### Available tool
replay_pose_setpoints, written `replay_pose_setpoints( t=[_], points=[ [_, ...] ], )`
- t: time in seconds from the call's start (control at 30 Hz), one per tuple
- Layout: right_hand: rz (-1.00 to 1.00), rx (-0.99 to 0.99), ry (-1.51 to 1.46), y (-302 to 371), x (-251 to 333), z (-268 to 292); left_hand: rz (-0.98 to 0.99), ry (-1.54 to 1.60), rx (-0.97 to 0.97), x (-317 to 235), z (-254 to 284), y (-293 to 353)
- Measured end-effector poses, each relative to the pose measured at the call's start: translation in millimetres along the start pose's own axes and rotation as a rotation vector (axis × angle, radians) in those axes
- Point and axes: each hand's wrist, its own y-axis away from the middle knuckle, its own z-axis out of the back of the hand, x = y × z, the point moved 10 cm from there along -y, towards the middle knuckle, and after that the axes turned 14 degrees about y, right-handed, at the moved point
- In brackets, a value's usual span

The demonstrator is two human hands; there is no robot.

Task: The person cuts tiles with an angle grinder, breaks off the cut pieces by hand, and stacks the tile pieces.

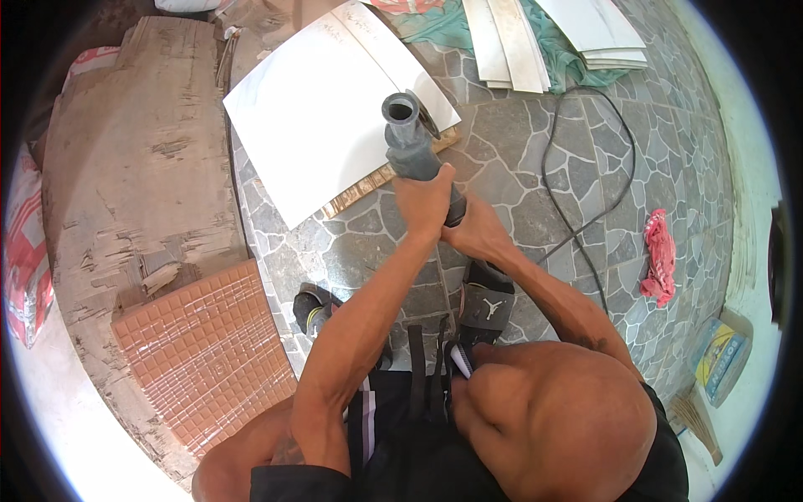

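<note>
A dark grey angle grinder [411,151] points away from me, over the near right edge of a large white tile [309,109]. A round opening shows at its far end, with a thin disc edge on its right side. My left hand [424,201] is closed around the grinder's body. Just behind it, my right hand [478,230] grips the rear of the tool, its fingers partly hidden. The tile rests on a wooden piece [360,191] that shows along its near edge. A pencil-like line and some handwriting mark the tile's far part.
A black cord [548,159] loops across the stone-patterned floor at right. Beyond lie cut tile strips [506,42] and stacked tiles [598,33] on green cloth. Left are a worn wooden board [142,151] and brown tiles [205,351]. A red cloth [659,255] lies right.
</note>
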Motion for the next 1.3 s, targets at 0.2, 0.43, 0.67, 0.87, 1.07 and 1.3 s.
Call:
replay_pose_setpoints(
  t=[0.2, 0.43, 0.67, 0.87, 1.07, 1.3],
  points=[
    [-0.067, 0.008, 0.059, 5.7, -15.2, -3.2, 0.041, 0.038, 0.065, 2.2, -4.4, 9.9],
    [0.028, -0.063, -0.044, 20.9, -7.3, 3.0, -0.028, 0.068, 0.014, 0.3, -1.4, 25.8],
    [-0.137, 0.053, 0.067, 41.9, -27.6, 2.2, 0.151, 0.117, 0.118, 14.6, -8.7, 50.1],
    [-0.103, 0.019, 0.103, 44.6, -18.2, 11.9, 0.097, 0.100, 0.053, 1.0, -4.0, 51.9],
    [0.010, 0.035, 0.063, -30.5, 38.2, 22.6, 0.013, 0.039, -0.041, -47.7, 5.0, -30.6],
    [0.055, -0.080, 0.119, -148.7, 97.2, 30.3, -0.010, 0.012, 0.034, -102.7, 3.8, -162.0]
  ],
)
